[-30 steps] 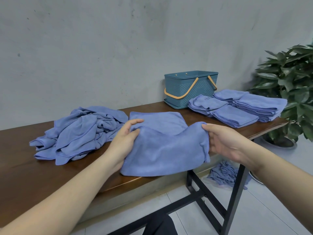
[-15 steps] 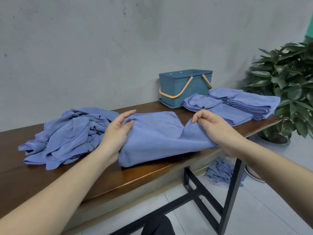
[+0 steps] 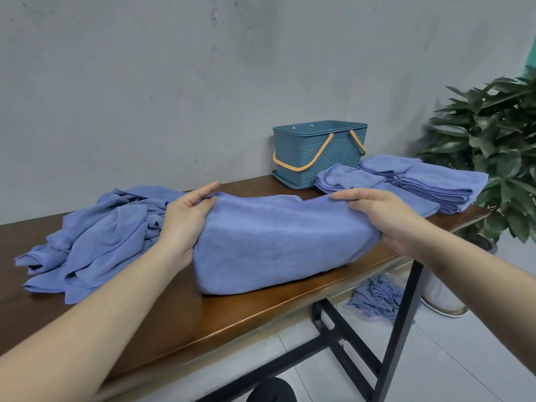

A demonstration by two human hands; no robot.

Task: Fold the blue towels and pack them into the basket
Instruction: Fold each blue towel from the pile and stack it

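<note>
A blue towel [image 3: 275, 242] lies doubled over on the wooden table [image 3: 246, 311] in front of me. My left hand [image 3: 185, 219] grips its left far corner, thumb on top of the cloth. My right hand [image 3: 383, 216] grips its right far corner. A heap of unfolded blue towels [image 3: 95, 236] lies to the left. Stacks of folded blue towels [image 3: 429, 184] sit at the table's right end. The teal basket [image 3: 316, 155] with orange handles stands behind them against the wall; its inside is hidden.
A potted plant [image 3: 493, 158] stands on the floor right of the table. A crumpled blue cloth [image 3: 377, 297] lies on the floor tiles under the table's right end. Black metal table legs [image 3: 403, 320] cross below.
Both hands carried the towel's near edge up and away from me, over onto its far edge, so the towel now lies doubled. The camera moved closer.
</note>
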